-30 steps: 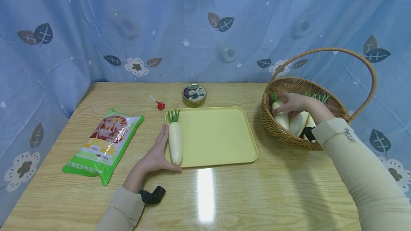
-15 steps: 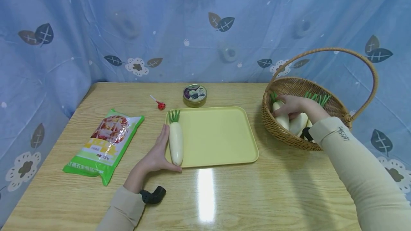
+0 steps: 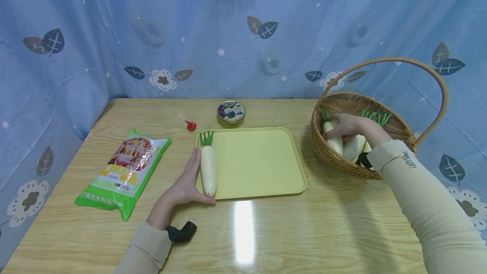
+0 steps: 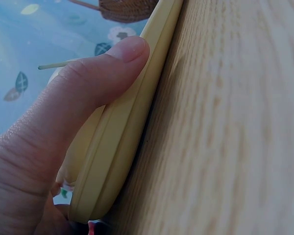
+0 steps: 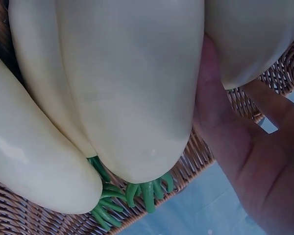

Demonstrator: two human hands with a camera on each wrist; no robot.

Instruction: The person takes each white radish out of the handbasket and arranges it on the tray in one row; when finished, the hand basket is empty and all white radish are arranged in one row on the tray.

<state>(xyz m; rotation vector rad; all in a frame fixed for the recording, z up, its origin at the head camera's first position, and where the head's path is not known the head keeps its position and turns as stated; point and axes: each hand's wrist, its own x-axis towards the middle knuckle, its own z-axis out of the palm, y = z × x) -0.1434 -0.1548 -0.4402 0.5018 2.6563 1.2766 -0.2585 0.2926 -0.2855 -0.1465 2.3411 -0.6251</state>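
A white radish [image 3: 208, 168] with green leaves lies along the left side of the yellow tray [image 3: 258, 164]. My left hand [image 3: 186, 185] rests against the tray's front left corner, fingers straight along its left edge. The left wrist view shows the thumb [image 4: 88, 88] pressed on the tray rim [image 4: 117, 147]. My right hand [image 3: 348, 126] reaches into the wicker basket [image 3: 335, 160] and curls over a white radish [image 3: 335, 142]. In the right wrist view that radish [image 5: 132, 88] lies against the palm [image 5: 245, 161] among other radishes.
A green snack bag [image 3: 123, 168] lies left of the tray. A red lollipop [image 3: 189, 124] and a round tin [image 3: 230, 112] sit behind it. Blue curtain walls the table's back and sides. The basket's tall handle [image 3: 384, 59] arches over my right hand.
My right hand has shifted slightly inside the basket and closed over the radish. The left hand, tray and its radish have not moved.
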